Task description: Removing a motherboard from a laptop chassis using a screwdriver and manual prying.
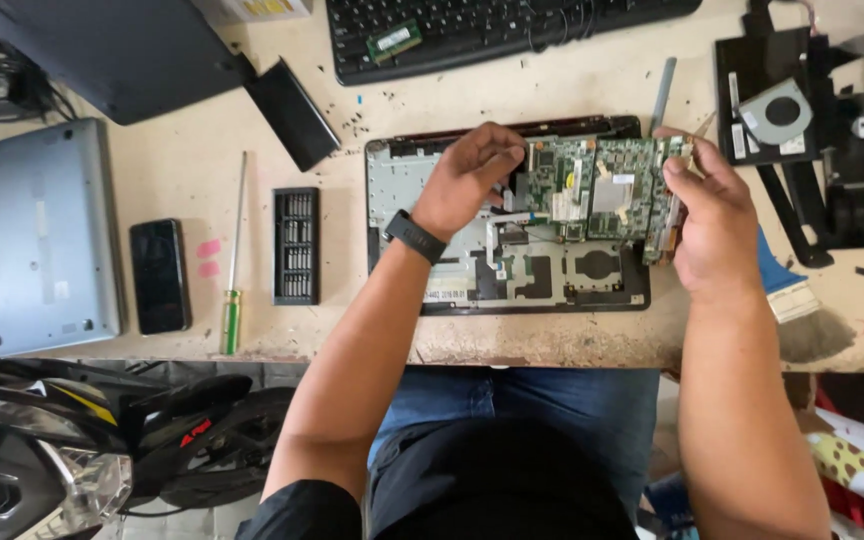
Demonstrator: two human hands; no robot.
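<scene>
Both forearms reach out from the lap over the counter [182, 160] to the opened laptop base [422, 290], largest of the things worked on. Above it the green circuit board [592, 185] is tilted up, so lifting it out looks like the step in hand. Right hand [717, 225] pinches its right edge; left hand [464, 175] presses curled fingers at its left end. Next, I'd judge, an even lift, minding the ribbon cables [497, 225].
</scene>
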